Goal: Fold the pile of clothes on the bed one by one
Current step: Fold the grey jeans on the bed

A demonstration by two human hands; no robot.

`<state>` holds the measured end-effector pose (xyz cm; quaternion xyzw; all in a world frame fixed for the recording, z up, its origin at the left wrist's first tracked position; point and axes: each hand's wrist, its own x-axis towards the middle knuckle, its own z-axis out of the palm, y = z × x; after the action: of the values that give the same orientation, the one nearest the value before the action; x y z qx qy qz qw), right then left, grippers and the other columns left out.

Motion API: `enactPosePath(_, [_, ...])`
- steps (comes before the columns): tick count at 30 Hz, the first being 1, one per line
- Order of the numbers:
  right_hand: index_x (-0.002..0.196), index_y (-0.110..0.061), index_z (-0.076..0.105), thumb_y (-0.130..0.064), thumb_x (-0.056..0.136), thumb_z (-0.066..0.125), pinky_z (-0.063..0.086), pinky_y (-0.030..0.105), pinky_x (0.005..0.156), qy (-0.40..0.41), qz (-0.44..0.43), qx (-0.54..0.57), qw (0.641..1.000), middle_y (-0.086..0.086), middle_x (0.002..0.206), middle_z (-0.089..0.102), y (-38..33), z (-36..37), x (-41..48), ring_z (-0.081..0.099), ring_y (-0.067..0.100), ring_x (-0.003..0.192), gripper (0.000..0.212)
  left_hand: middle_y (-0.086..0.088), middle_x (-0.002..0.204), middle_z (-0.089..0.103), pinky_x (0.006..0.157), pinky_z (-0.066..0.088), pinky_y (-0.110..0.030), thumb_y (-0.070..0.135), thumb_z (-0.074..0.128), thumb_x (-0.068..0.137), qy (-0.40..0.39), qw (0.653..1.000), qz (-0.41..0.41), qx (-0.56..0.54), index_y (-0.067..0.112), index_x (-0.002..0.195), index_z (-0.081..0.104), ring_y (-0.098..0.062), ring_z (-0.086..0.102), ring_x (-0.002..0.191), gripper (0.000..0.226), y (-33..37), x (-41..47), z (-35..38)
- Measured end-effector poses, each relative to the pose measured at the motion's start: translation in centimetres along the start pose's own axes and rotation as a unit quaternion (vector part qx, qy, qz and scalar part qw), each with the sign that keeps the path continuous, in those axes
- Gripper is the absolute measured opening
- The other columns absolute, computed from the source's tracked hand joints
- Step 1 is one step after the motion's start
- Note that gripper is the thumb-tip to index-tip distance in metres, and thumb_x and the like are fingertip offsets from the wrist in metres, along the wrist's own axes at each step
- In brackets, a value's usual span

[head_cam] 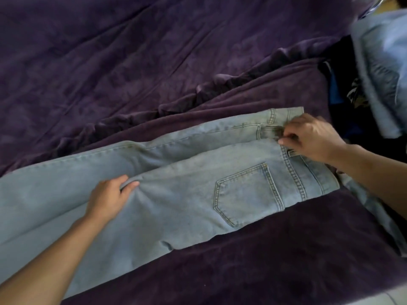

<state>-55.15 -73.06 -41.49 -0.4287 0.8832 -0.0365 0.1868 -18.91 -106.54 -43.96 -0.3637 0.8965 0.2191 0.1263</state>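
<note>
A pair of light blue jeans (176, 194) lies across the bed, waistband to the right, legs running off the left edge, one half folded over the other with a back pocket facing up. My left hand (110, 199) pinches the edge of the upper leg near the crotch seam. My right hand (312, 137) grips the waistband at the belt loop. A pile of other clothes (378, 69), pale blue denim over dark and patterned pieces, sits at the far right.
A dark purple blanket (264, 260) covers the near part of the bed, with a wrinkled purple sheet (132, 51) beyond it. More pale denim (374, 216) trails under my right forearm at the right edge.
</note>
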Motion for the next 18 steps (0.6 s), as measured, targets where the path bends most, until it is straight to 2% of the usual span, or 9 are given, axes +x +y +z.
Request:
enactPosePath(1, [0.083,-0.011,0.064,-0.034,0.086,0.066,0.05,0.045,0.075,0.007,-0.002,0.012,1.0,0.004,0.084,0.061,0.2,-0.4,0.0,0.06,0.033,0.087,0.024,-0.018,0.057,0.058,0.055,0.044,-0.039,0.045,0.06,0.087,0.017,1.0,0.019,0.004,0.022,0.057,0.036,-0.041,0.061,0.062,0.045,0.0,0.5,-1.1])
enactPosePath(3, [0.089,-0.014,0.063,-0.041,0.089,0.061,0.05,0.04,0.071,0.004,0.021,0.04,0.999,0.001,0.087,0.059,0.3,-1.5,0.5,0.061,0.03,0.083,0.027,-0.018,0.056,0.057,0.053,0.043,-0.039,0.051,0.052,0.084,0.054,0.997,0.059,0.013,0.016,0.059,0.043,-0.041,0.059,0.059,0.045,0.2,2.2,-2.9])
enactPosePath(5, [0.101,-0.022,0.062,-0.055,0.085,0.06,0.047,0.037,0.076,-0.082,0.044,0.02,0.995,-0.003,0.094,0.059,0.0,-2.2,1.6,0.06,0.027,0.09,0.037,-0.02,0.058,0.057,0.055,0.045,-0.04,0.057,0.047,0.082,0.074,0.993,0.089,0.018,0.012,0.064,0.049,-0.04,0.06,0.06,0.049,0.4,4.5,-4.1])
enactPosePath(7, [0.098,-0.024,0.063,-0.058,0.083,0.062,0.047,0.037,0.078,-0.132,0.05,-0.019,0.99,-0.001,0.088,0.061,-0.5,-2.4,2.2,0.06,0.029,0.093,0.037,-0.02,0.062,0.061,0.06,0.048,-0.042,0.059,0.051,0.082,0.072,0.993,0.091,0.018,0.01,0.069,0.056,-0.039,0.061,0.064,0.051,0.8,6.5,-4.5])
enactPosePath(9, [0.089,-0.02,0.066,-0.054,0.083,0.063,0.048,0.038,0.076,-0.038,0.066,-0.016,0.997,0.006,0.083,0.064,-0.2,-2.6,2.7,0.061,0.033,0.091,0.035,-0.02,0.063,0.06,0.063,0.05,-0.044,0.055,0.058,0.083,0.071,0.995,0.075,0.019,0.009,0.072,0.06,-0.039,0.061,0.066,0.048,0.9,8.0,-4.5])
enactPosePath(11, [0.091,-0.018,0.067,-0.054,0.084,0.064,0.045,0.039,0.075,0.065,0.115,-0.004,0.991,0.014,0.093,0.067,0.3,-2.8,3.5,0.061,0.038,0.094,0.037,-0.021,0.062,0.057,0.063,0.049,-0.045,0.052,0.061,0.084,0.091,0.994,0.053,0.015,0.01,0.069,0.056,-0.04,0.059,0.066,0.045,1.1,8.9,-4.2])
enactPosePath(13, [0.096,-0.019,0.066,-0.053,0.084,0.063,0.045,0.042,0.08,0.067,0.146,-0.035,0.986,0.018,0.105,0.065,0.1,-2.2,5.0,0.058,0.039,0.101,0.036,-0.025,0.077,0.063,0.067,0.047,-0.044,0.047,0.064,0.086,0.097,0.995,0.019,0.034,0.01,0.076,0.059,-0.043,0.061,0.078,0.038,1.5,10.0,-3.1])
enactPosePath(16, [0.122,-0.019,0.056,-0.043,0.085,0.065,0.036,0.051,0.096,0.009,0.156,-0.133,0.979,0.02,0.126,0.052,-1.6,-0.4,6.5,0.044,0.04,0.118,0.045,-0.023,0.109,0.064,0.083,0.046,-0.044,0.038,0.066,0.086,0.044,0.997,-0.052,0.04,0.012,0.108,0.063,-0.042,0.058,0.104,0.034,2.1,10.9,-1.1])
enactPosePath(18, [0.129,-0.015,0.048,-0.031,0.083,0.067,0.032,0.055,0.097,0.061,0.131,-0.156,0.977,0.023,0.129,0.046,-3.4,-0.2,6.8,0.039,0.042,0.119,0.053,-0.023,0.119,0.057,0.092,0.044,-0.047,0.032,0.069,0.084,0.047,0.995,-0.076,0.034,0.013,0.12,0.057,-0.042,0.052,0.112,0.043,1.6,10.2,-0.8])
